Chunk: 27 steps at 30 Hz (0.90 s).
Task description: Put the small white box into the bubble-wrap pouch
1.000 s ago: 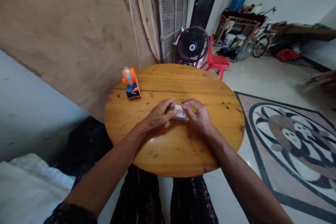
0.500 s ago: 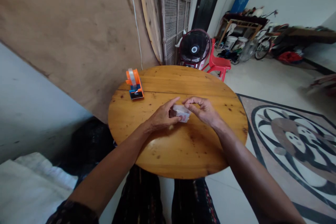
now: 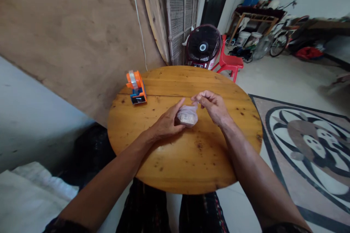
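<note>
Small packet (image 3: 187, 118) in translucent plastic bag (image 3: 190, 109), middle of round wooden bench (image 3: 180, 173). Left hand (image 3: 167, 121): grasping its side, apparently to steady it. Right hand (image 3: 212, 107): pinching the bag's loose end, seemingly for tension. Tape dispenser (image 3: 137, 90): far left, likely leaving room.

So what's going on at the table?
A person is handling a small plastic bag with something blocky inside, on the wooden table. The left hand cups one side of it, and the right hand seems to pinch the plastic near its top. The tape dispenser stands off to the left, untouched.
</note>
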Motion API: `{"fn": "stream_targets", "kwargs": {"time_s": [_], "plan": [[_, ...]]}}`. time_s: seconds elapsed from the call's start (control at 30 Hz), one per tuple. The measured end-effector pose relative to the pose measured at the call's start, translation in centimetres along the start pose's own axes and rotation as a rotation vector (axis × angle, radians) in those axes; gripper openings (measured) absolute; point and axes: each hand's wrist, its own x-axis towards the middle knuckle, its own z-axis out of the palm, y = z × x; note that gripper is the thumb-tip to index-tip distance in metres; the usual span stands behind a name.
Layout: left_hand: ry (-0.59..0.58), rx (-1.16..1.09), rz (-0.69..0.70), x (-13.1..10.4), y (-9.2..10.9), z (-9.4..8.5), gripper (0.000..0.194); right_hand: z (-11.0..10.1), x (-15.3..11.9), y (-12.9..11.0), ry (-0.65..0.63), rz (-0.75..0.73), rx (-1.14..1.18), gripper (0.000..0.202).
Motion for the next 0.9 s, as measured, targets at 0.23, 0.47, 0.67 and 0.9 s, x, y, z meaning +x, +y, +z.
{"fn": "stream_targets", "kwargs": {"time_s": [0.23, 0.47, 0.67, 0.9], "plan": [[0.042, 0.018, 0.012, -0.1, 0.0, 0.3, 0.093, -0.2, 0.0, -0.1, 0.065, -0.073, 0.053, 0.038], [0.088, -0.001, 0.078, -0.2, 0.4, 0.3, 0.062, -0.6, 0.5, 0.8, 0.14, -0.043, 0.237, 0.037], [0.039, 0.099, 0.083, -0.3, 0.8, 0.0, 0.057, -1.3, 1.0, 0.8, 0.227, 0.04, 0.366, 0.038], [-0.041, 0.144, 0.081, -0.4, 0.9, -0.6, 0.055, -1.8, 1.2, 0.8, 0.278, 0.119, 0.436, 0.034]]}}
